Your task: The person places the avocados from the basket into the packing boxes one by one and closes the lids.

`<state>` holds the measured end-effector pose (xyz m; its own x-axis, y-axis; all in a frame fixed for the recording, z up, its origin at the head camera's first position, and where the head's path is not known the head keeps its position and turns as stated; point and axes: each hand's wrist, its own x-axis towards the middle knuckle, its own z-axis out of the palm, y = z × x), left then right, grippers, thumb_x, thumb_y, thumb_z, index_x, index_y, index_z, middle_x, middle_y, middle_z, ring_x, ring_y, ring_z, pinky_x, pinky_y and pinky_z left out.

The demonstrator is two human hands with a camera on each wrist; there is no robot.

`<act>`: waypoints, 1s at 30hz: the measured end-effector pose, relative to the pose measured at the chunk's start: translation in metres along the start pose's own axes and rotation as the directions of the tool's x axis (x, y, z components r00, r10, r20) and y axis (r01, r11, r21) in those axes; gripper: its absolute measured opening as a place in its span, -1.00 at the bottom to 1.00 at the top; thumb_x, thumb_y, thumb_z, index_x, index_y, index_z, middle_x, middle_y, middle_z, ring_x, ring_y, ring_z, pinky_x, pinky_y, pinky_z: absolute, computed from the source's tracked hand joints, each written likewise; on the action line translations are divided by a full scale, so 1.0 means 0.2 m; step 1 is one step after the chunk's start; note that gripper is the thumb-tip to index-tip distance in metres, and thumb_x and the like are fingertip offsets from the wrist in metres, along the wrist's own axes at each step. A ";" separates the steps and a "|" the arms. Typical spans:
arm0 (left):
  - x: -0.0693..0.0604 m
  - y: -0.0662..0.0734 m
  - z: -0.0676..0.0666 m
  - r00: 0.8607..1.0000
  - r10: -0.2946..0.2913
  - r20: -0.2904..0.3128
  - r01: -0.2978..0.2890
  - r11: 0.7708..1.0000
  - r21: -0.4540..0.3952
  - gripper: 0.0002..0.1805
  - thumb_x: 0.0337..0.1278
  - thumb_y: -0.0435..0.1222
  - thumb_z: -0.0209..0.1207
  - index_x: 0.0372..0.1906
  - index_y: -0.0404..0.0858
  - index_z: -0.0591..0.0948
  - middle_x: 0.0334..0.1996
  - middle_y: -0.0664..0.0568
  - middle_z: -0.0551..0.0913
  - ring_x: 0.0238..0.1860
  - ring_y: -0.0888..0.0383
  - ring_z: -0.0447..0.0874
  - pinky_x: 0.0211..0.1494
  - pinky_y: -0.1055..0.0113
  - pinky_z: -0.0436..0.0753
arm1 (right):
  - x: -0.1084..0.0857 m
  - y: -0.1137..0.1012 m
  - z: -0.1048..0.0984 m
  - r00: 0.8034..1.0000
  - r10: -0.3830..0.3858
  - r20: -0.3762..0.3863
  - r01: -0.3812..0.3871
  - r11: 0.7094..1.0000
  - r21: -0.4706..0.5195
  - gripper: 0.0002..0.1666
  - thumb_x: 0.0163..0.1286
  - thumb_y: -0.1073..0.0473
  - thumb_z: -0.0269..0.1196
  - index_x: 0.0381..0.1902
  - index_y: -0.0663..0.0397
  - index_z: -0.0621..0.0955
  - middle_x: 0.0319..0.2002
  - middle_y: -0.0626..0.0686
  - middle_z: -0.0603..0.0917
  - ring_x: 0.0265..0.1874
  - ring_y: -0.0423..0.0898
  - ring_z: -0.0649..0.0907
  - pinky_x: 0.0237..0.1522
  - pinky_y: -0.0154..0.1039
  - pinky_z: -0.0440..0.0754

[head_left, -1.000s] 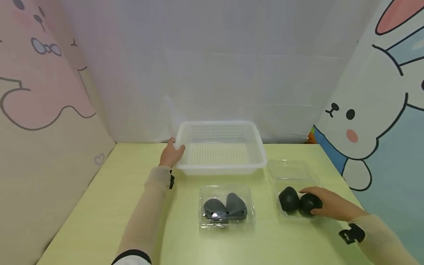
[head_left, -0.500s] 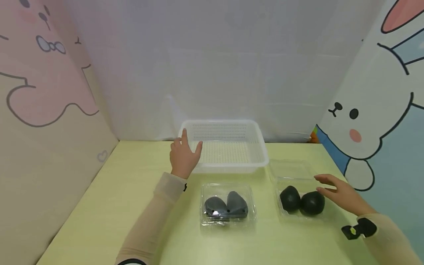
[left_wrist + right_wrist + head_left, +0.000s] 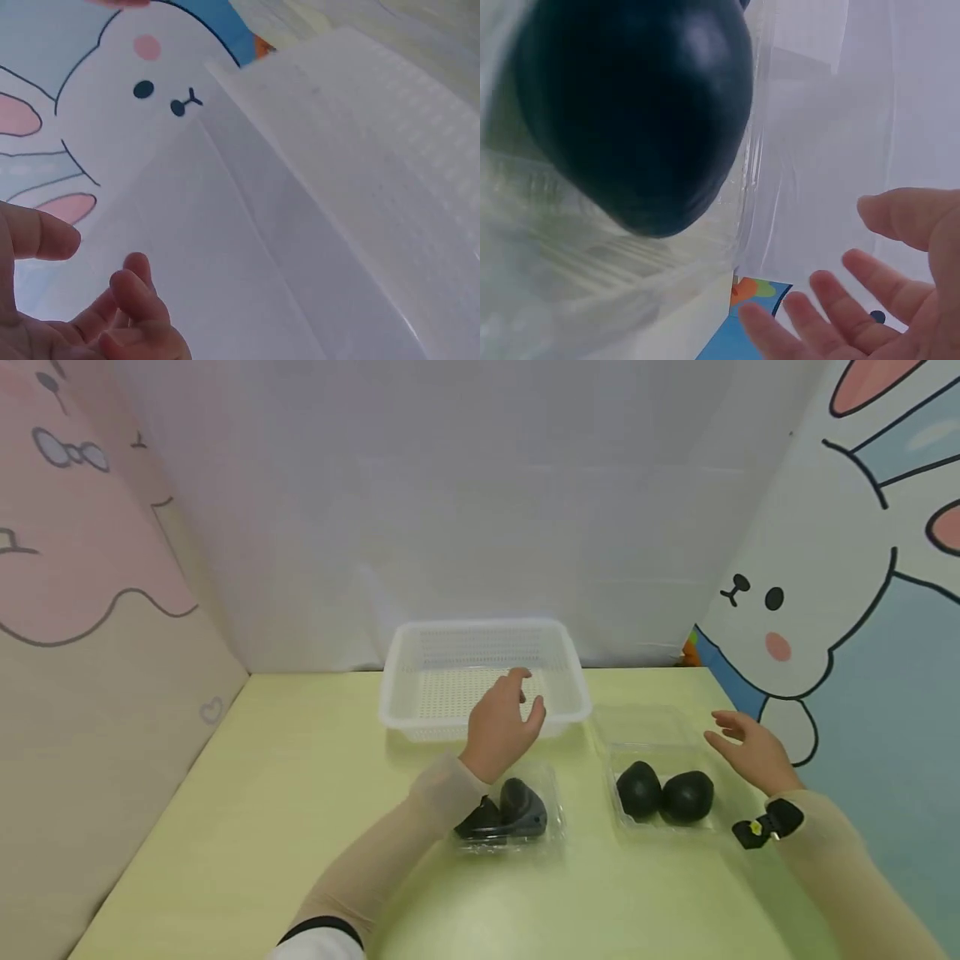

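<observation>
My left hand (image 3: 504, 722), fingers loosely bent, hovers over the front of the white perforated basket (image 3: 408, 724) and holds nothing. Below its wrist is a clear plastic clamshell box (image 3: 553, 806), lid down, with two dark avocado-like fruits inside, partly hidden by the sleeve. My right hand (image 3: 752, 752) hangs in the air beside the raised clear lid (image 3: 645, 727) of a second clamshell, fingers spread and holding nothing. That clamshell's tray holds one dark avocado-like fruit (image 3: 639, 790) and a second dark fruit (image 3: 688, 797). The right wrist view shows one dark fruit (image 3: 637, 105) close up.
The basket stands at the back of the pale yellow table (image 3: 315, 760), against a white cloth wall (image 3: 450, 510). A bunny-printed panel (image 3: 825, 610) closes the right side, a pink-printed one (image 3: 82, 568) the left.
My left hand has let go of the basket's left edge and swung right across its front. My right hand has released the right-hand fruit and moved up and back toward the lid.
</observation>
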<state>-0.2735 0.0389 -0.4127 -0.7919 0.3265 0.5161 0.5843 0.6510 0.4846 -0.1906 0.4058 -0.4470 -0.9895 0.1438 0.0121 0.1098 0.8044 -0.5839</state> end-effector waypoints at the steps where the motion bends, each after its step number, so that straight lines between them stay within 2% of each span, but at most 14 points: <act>1: 0.01 0.03 0.02 0.999 0.008 0.042 -0.007 1.000 -0.020 -0.64 0.27 -0.15 0.10 0.10 -0.22 0.51 -0.38 0.04 0.56 -0.54 0.18 0.44 -0.59 0.38 0.37 | 0.02 -0.01 0.00 1.000 0.014 0.022 -0.014 1.000 0.000 -0.15 0.47 -0.21 0.01 0.37 0.41 0.24 0.27 0.52 0.30 0.20 0.45 0.35 0.09 0.36 0.32; 3: 0.01 0.09 0.05 0.990 0.017 0.141 -0.010 0.999 -0.049 -0.69 0.30 -0.16 0.07 0.05 -0.21 0.52 -0.41 0.06 0.57 -0.61 0.22 0.40 -0.60 0.41 0.35 | 0.04 -0.02 -0.01 0.997 0.038 0.064 -0.038 0.999 -0.002 -0.10 0.46 -0.25 -0.01 0.39 0.41 0.20 0.28 0.53 0.28 0.22 0.46 0.33 0.10 0.33 0.37; 5: 0.02 0.14 0.09 0.967 0.020 0.255 0.003 0.996 -0.090 -0.71 0.33 -0.18 0.05 0.03 -0.22 0.53 -0.44 0.08 0.57 -0.66 0.23 0.38 -0.61 0.42 0.34 | 0.06 -0.02 -0.01 0.993 0.061 0.105 -0.063 0.998 0.009 -0.07 0.46 -0.27 -0.02 0.41 0.42 0.16 0.29 0.55 0.24 0.23 0.45 0.33 0.08 0.27 0.44; 7: 0.03 0.18 0.12 0.930 0.013 0.367 0.029 0.994 -0.109 -0.73 0.35 -0.19 0.03 0.02 -0.23 0.53 -0.49 0.11 0.57 -0.69 0.24 0.37 -0.62 0.41 0.34 | 0.07 -0.03 -0.02 0.987 0.084 0.140 -0.089 0.995 0.034 -0.05 0.46 -0.26 -0.01 0.43 0.44 0.12 0.30 0.57 0.21 0.21 0.45 0.37 0.03 0.19 0.52; 12: 0.05 0.25 0.21 0.818 -0.032 0.575 0.086 0.994 -0.066 -0.72 0.39 -0.17 -0.01 0.04 -0.21 0.51 -0.60 0.11 0.55 -0.68 0.21 0.35 -0.58 0.36 0.34 | 0.10 -0.02 -0.01 0.967 0.147 0.207 -0.171 0.980 0.105 -0.04 0.47 -0.21 0.02 0.43 0.49 0.06 0.31 0.61 0.15 0.16 0.44 0.43 -0.06 0.03 0.63; 14: 0.06 0.26 0.26 0.782 -0.050 0.621 0.092 0.995 -0.036 -0.71 0.38 -0.16 -0.01 0.04 -0.21 0.52 -0.52 0.08 0.59 -0.62 0.20 0.38 -0.51 0.35 0.38 | 0.12 -0.02 0.00 0.959 0.168 0.228 -0.201 0.971 0.127 -0.05 0.47 -0.17 0.03 0.43 0.49 0.05 0.31 0.61 0.15 0.18 0.44 0.40 -0.06 0.01 0.63; 16: 0.06 0.27 0.31 0.754 -0.068 0.654 0.091 0.996 -0.002 -0.71 0.36 -0.16 0.01 0.05 -0.20 0.53 -0.38 0.06 0.64 -0.54 0.20 0.45 -0.42 0.34 0.45 | 0.13 -0.01 0.02 0.951 0.183 0.247 -0.227 0.961 0.161 -0.08 0.48 -0.11 0.04 0.43 0.50 0.03 0.32 0.61 0.13 0.20 0.45 0.37 -0.05 -0.01 0.63; 18: 0.07 0.28 0.38 0.742 -0.078 0.666 0.075 0.997 0.033 -0.70 0.33 -0.17 0.03 0.04 -0.22 0.54 -0.26 0.05 0.65 -0.47 0.20 0.50 -0.36 0.34 0.49 | 0.15 0.01 0.03 0.945 0.195 0.264 -0.251 0.947 0.201 -0.10 0.48 -0.06 0.04 0.43 0.51 0.01 0.32 0.61 0.14 0.22 0.45 0.36 -0.05 -0.02 0.63; 20: 0.08 0.28 0.42 0.723 -0.103 0.683 0.078 0.995 0.067 -0.63 0.32 -0.17 0.03 0.12 -0.25 0.52 -0.31 0.06 0.63 -0.50 0.20 0.48 -0.39 0.35 0.47 | 0.17 0.02 0.05 0.938 0.204 0.282 -0.275 0.931 0.239 -0.12 0.48 -0.01 0.04 0.43 0.53 -0.01 0.31 0.61 0.14 0.23 0.45 0.34 -0.04 -0.04 0.64; 22: 0.10 0.29 0.45 0.701 -0.126 0.702 0.099 0.992 0.080 -0.56 0.33 -0.17 0.03 0.19 -0.31 0.47 -0.45 0.07 0.56 -0.58 0.19 0.41 -0.45 0.35 0.42 | 0.18 0.02 0.06 0.929 0.216 0.301 -0.298 0.920 0.256 -0.13 0.49 0.04 0.03 0.43 0.54 -0.04 0.31 0.62 0.15 0.24 0.45 0.34 -0.03 -0.04 0.63; 23: 0.11 0.29 0.46 0.687 -0.138 0.713 0.116 0.990 0.079 -0.62 0.33 -0.17 0.03 0.10 -0.33 0.52 -0.54 0.07 0.51 -0.63 0.19 0.36 -0.50 0.36 0.38 | 0.18 0.02 0.06 0.925 0.223 0.307 -0.307 0.916 0.258 -0.14 0.49 0.06 0.03 0.43 0.56 -0.05 0.30 0.63 0.16 0.24 0.45 0.34 -0.03 -0.04 0.63; 25: 0.14 0.30 0.48 0.643 -0.173 0.746 0.167 0.982 0.084 -0.70 0.36 -0.17 0.01 -0.11 -0.33 0.58 -0.64 0.06 0.41 -0.73 0.19 0.28 -0.57 0.36 0.32 | 0.19 0.03 0.06 0.919 0.231 0.320 -0.318 0.913 0.255 -0.16 0.49 0.11 0.02 0.42 0.58 -0.06 0.28 0.65 0.17 0.23 0.45 0.36 -0.03 -0.04 0.63; 28: 0.17 0.30 0.55 0.597 -0.224 0.771 0.239 0.966 0.096 -0.71 0.37 -0.17 0.01 -0.44 -0.23 0.53 -0.55 0.05 0.52 -0.82 0.22 0.29 -0.66 0.39 0.34 | 0.19 0.04 0.07 0.914 0.242 0.326 -0.328 0.912 0.245 -0.19 0.49 0.17 0.01 0.40 0.63 -0.06 0.25 0.67 0.21 0.19 0.44 0.41 -0.05 -0.05 0.64; 30: 0.18 0.30 0.60 0.568 -0.269 0.778 0.289 0.950 0.118 -0.69 0.37 -0.18 0.00 -0.50 -0.20 0.51 -0.39 0.05 0.59 -0.83 0.23 0.34 -0.69 0.41 0.38 | 0.19 0.06 0.07 0.913 0.248 0.325 -0.335 0.909 0.247 -0.20 0.49 0.19 0.01 0.38 0.65 -0.05 0.23 0.67 0.23 0.17 0.43 0.44 -0.08 -0.07 0.65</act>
<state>-0.2882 0.1715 -0.4507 -0.7451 0.5435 -0.3866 0.3058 0.7934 0.5262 -0.2288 0.4123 -0.4653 -0.9063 0.1433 -0.3977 0.4082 0.5411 -0.7353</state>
